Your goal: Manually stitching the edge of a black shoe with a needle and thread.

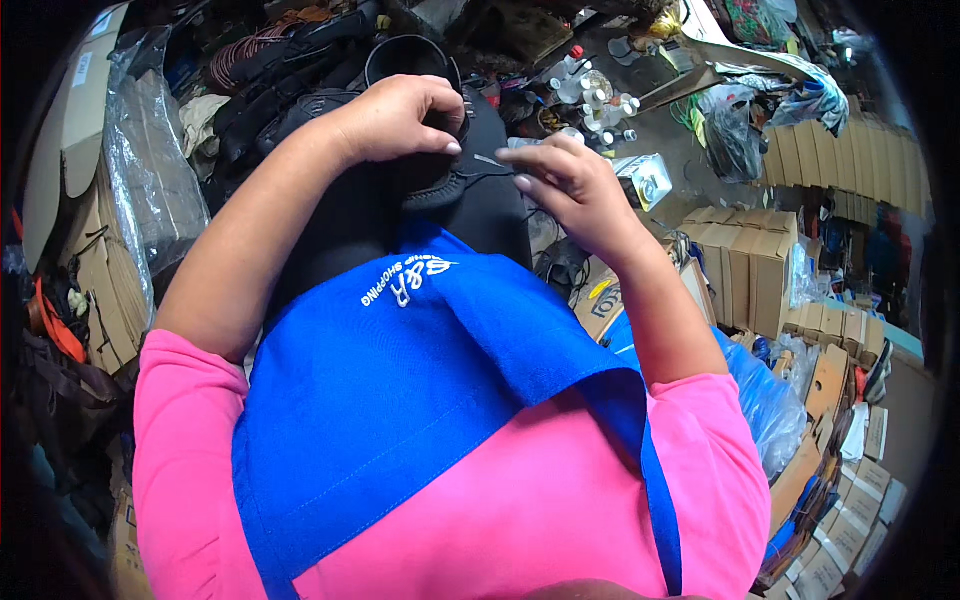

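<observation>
A black shoe [432,190] rests on my lap, its dark collar [410,42] pointing away from me. My left hand [405,118] is closed over the shoe's upper, fingers curled down and thumb toward the right. What lies under those fingers is mostly hidden. A thin black shoelace [486,176] runs from the shoe to the right. Just beside it, my right hand [575,185] pinches the lace between thumb and fingers, with a pale tip showing near the fingertips. A blue apron [400,400] covers my front.
Dark shoes [270,110] are heaped beyond my left arm. Several plastic bottles [598,100] stand on the floor ahead to the right. Stacked cardboard boxes [745,265] and a blue plastic bag [765,405] lie on my right. Clear plastic wrap [150,170] hangs at the left.
</observation>
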Action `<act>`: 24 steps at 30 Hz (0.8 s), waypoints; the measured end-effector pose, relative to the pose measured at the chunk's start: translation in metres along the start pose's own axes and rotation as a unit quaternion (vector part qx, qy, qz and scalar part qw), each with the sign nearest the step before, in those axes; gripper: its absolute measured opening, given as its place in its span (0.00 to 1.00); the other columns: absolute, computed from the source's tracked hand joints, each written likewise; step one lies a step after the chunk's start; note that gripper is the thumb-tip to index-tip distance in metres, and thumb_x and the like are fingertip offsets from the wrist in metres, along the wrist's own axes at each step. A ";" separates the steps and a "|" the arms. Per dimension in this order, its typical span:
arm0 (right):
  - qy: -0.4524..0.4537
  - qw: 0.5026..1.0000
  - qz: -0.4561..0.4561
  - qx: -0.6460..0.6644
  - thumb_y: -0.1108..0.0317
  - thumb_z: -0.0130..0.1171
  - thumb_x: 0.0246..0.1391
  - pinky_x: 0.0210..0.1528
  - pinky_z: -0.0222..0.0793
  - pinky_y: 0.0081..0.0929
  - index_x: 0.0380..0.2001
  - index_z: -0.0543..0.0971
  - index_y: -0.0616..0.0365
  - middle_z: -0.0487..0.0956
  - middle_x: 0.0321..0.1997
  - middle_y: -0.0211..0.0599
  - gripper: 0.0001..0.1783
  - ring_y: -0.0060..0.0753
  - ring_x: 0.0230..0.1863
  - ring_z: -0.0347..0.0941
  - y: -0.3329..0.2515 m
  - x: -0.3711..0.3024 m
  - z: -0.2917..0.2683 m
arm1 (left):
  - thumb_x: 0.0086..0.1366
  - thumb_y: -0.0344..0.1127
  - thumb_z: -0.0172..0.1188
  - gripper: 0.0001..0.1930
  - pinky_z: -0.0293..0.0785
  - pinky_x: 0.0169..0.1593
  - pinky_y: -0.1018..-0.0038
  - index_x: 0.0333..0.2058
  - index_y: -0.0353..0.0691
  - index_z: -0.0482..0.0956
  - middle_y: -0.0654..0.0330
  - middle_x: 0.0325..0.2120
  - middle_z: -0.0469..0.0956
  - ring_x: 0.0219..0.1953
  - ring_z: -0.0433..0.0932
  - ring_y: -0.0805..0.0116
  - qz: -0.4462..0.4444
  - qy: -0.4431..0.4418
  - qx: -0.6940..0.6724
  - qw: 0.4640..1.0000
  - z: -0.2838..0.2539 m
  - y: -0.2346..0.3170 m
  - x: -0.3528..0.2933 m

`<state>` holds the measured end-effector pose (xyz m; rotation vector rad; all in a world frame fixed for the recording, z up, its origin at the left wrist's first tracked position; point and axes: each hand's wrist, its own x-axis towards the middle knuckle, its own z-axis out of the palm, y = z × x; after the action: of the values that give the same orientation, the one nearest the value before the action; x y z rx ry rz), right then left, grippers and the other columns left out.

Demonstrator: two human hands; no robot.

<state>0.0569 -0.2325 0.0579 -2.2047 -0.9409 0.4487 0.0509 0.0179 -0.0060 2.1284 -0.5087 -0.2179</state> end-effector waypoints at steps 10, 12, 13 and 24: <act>-0.040 0.989 -0.041 -0.133 0.72 0.60 0.43 0.38 0.72 0.36 0.39 0.83 0.46 0.74 0.32 0.41 0.16 0.45 0.35 0.75 0.013 0.019 0.013 | 0.53 0.30 0.63 0.08 0.70 0.50 0.71 0.34 0.38 0.82 0.59 0.33 0.75 0.41 0.75 0.64 -0.030 -0.084 -0.108 0.990 -0.005 -0.004 0.004; -0.041 0.987 -0.036 -0.154 0.71 0.60 0.43 0.39 0.73 0.37 0.39 0.83 0.47 0.75 0.33 0.41 0.16 0.46 0.36 0.75 0.007 0.021 0.012 | 0.53 0.30 0.63 0.09 0.70 0.50 0.71 0.34 0.38 0.82 0.58 0.33 0.75 0.41 0.75 0.64 -0.025 -0.086 -0.112 0.990 -0.006 -0.005 0.004; -0.042 0.984 -0.039 -0.167 0.71 0.60 0.44 0.39 0.73 0.37 0.38 0.83 0.47 0.75 0.33 0.41 0.15 0.46 0.36 0.75 0.004 0.021 0.012 | 0.53 0.30 0.63 0.09 0.70 0.50 0.72 0.34 0.37 0.82 0.58 0.33 0.75 0.41 0.75 0.64 -0.020 -0.089 -0.116 0.989 -0.006 -0.005 0.004; -0.084 0.991 -0.013 -0.107 0.73 0.59 0.44 0.41 0.72 0.36 0.37 0.83 0.49 0.74 0.33 0.42 0.14 0.45 0.38 0.75 0.013 0.036 0.010 | 0.53 0.29 0.62 0.10 0.71 0.47 0.72 0.35 0.37 0.83 0.58 0.32 0.75 0.40 0.76 0.65 -0.030 -0.093 -0.116 0.988 -0.005 -0.006 0.006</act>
<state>0.0821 -0.2078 0.0402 -2.3709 -1.1539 0.5500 0.0594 0.0224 -0.0075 1.9060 -0.5018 -0.4887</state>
